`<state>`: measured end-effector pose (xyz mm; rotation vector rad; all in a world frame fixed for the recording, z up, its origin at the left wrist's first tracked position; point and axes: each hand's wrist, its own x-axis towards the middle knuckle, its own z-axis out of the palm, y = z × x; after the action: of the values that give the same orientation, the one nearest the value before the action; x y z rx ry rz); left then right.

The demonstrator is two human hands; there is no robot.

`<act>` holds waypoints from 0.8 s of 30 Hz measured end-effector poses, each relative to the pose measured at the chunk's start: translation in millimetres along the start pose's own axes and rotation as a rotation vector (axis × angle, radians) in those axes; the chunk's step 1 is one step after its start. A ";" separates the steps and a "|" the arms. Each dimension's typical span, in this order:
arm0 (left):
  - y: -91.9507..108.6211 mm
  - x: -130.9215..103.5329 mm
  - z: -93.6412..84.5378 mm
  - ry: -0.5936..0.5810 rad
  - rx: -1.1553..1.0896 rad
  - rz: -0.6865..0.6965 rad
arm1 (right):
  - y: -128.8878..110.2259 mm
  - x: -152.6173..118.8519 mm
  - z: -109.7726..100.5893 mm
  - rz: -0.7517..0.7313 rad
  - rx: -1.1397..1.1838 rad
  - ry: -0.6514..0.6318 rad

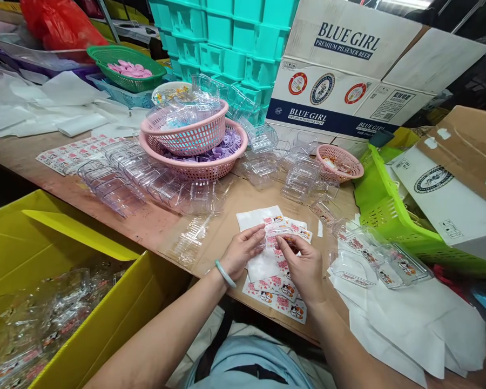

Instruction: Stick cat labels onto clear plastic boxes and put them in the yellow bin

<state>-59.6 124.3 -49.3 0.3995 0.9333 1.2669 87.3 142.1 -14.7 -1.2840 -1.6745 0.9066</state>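
Above the sticker sheets my left hand, with a pale green bangle on its wrist, grips a small clear plastic case at its left side. Fingertips of my right hand are pinched at the case's right side; whether a sticker is between them is too small to tell. Under both hands lie several overlapping sticker sheets printed with cartoon cats and pink lettering. One of them shows a bare white backing. Clear cases bearing cat stickers rest to the right of my right hand.
Clear cases lie across the table's back. Pink baskets hold clear and purple parts. A yellow bin with clear pieces stands at the left; a lime basket and white backing papers are at the right. A beer carton stands behind.
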 end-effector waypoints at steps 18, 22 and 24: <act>11.3 -15.0 24.0 -0.161 0.177 0.127 | 12.2 17.7 -49.6 0.124 0.112 -0.390; 16.7 -0.3 14.1 -0.251 0.423 0.218 | 1.3 49.3 -93.9 0.114 -0.022 -0.590; 22.3 16.9 1.9 -0.077 0.728 0.379 | 3.3 80.7 -118.5 0.130 -0.354 -0.355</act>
<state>-71.9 147.0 -38.4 1.2327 1.2781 1.1994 185.1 228.6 44.6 -1.5485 -2.1203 0.9895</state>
